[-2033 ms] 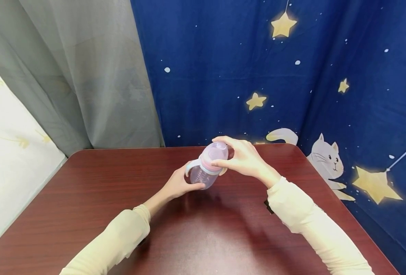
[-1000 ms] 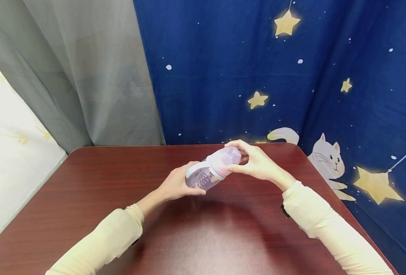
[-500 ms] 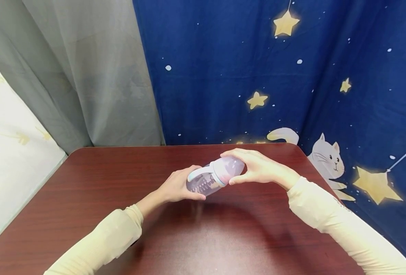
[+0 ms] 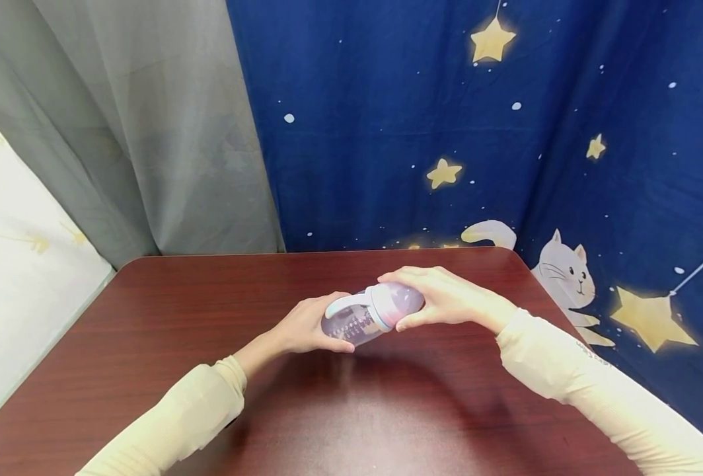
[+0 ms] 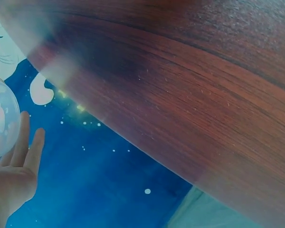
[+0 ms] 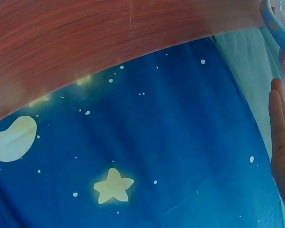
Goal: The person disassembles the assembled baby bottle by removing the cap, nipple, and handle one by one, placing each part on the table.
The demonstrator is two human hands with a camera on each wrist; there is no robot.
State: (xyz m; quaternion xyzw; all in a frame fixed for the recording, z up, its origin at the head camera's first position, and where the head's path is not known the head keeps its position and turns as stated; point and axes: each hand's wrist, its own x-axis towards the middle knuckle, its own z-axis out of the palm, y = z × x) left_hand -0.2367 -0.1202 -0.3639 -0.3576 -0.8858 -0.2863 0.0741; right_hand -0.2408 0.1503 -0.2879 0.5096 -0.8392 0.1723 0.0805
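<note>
Have tipped the translucent lilac plastic baby bottle (image 4: 357, 325) further toward its side than two seconds ago, and lowered it slightly in the head view since half a second ago. Hold it now in both hands, over the far half of the reddish-brown wood-grain table (image 4: 167, 304), with base toward the left and domed lilac cap (image 4: 409, 299) toward the right, slightly higher. Cannot tell whether touching the tabletop. With the left hand (image 4: 310, 327), grip the base end between thumb on the near side and fingers behind. With the right hand (image 4: 449, 295), pinch the cap end between fingers over the top and thumb below. Between the two hands, show a curved pale blue-white handle (image 4: 347, 303) and printed scale marks (image 4: 349, 326) on the clear body. Wear cream long sleeves (image 4: 191, 410) on both arms. Behind, hang a navy curtain (image 4: 357, 152) with yellow stars and a white cat, beside a plain grey curtain (image 4: 179, 132).
</note>
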